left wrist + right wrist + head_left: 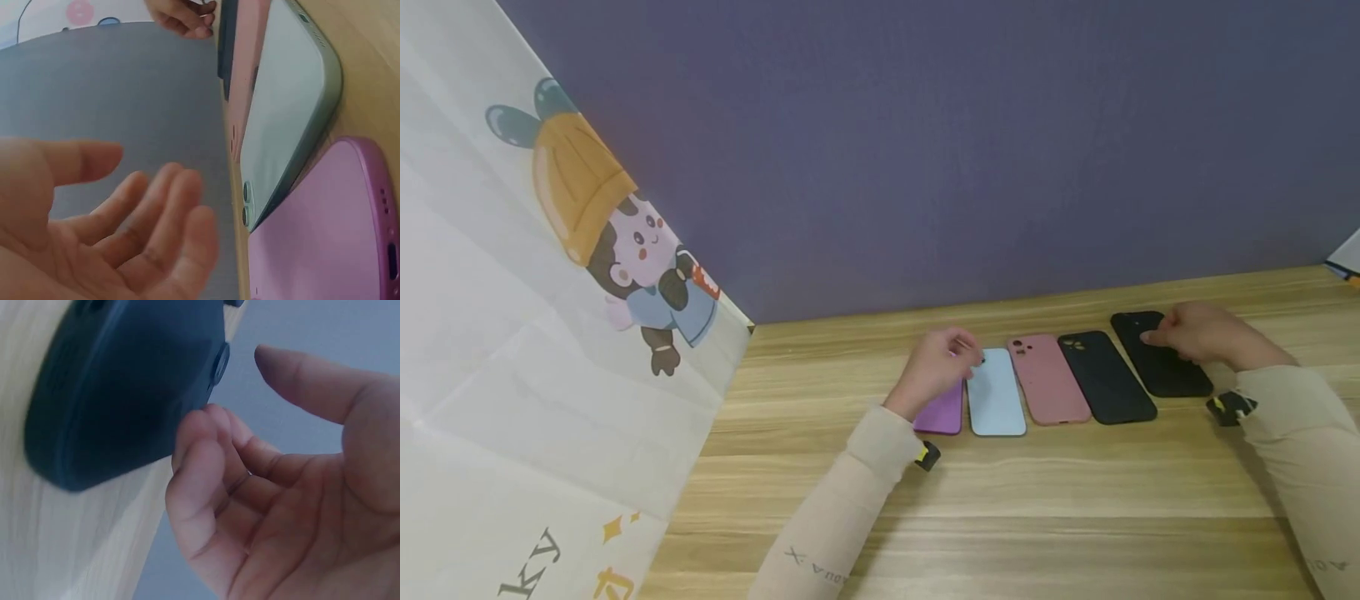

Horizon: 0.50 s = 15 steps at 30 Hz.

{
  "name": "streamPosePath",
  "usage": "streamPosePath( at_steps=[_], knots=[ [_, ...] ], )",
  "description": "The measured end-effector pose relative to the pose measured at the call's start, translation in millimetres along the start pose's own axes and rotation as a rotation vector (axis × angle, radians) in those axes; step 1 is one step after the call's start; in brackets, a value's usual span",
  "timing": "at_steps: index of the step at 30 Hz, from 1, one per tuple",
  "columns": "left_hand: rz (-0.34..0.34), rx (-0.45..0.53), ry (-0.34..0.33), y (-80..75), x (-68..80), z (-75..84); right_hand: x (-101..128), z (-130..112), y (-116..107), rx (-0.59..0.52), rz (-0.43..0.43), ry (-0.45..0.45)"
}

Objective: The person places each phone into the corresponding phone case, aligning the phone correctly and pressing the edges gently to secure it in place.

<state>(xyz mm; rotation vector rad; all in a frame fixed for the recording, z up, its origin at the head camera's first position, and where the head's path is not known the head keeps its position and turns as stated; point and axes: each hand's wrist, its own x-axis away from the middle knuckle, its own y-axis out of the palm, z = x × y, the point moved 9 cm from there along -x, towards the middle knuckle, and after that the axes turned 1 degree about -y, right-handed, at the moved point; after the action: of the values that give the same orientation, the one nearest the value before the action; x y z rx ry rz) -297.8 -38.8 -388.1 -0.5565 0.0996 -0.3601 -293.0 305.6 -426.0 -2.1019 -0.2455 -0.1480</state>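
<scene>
On the wooden table [1037, 500], the head view shows five phone cases in a row; the left hand [936, 367] hovers over the purple case [942, 411], and the right hand [1198, 333] rests on the far black case [1161, 358]. From the left wrist, the fingers [156, 219] spread loose, holding nothing, beside the light blue case [281, 112]. From the right wrist, curled fingertips [200, 444] touch the case's edge; squaring it likely calls for gentle nudges, not a lift.
</scene>
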Motion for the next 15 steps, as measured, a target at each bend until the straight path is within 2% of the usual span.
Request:
streamPosePath(
  at_steps=[5, 10, 15],
  knots=[
    [-0.079, -0.161, 0.028, 10.1, 4.5, 4.1, -3, -10, 7, -0.025, -0.027, -0.007],
    [-0.181, -0.252, -0.005, 21.8, 8.1, -0.6, -7, -17, 13, -0.054, -0.037, -0.022],
    [-0.249, -0.426, 0.009, 33.3, 11.1, -3.6, -11, -25, 22, -0.111, -0.081, -0.042]
  ],
)
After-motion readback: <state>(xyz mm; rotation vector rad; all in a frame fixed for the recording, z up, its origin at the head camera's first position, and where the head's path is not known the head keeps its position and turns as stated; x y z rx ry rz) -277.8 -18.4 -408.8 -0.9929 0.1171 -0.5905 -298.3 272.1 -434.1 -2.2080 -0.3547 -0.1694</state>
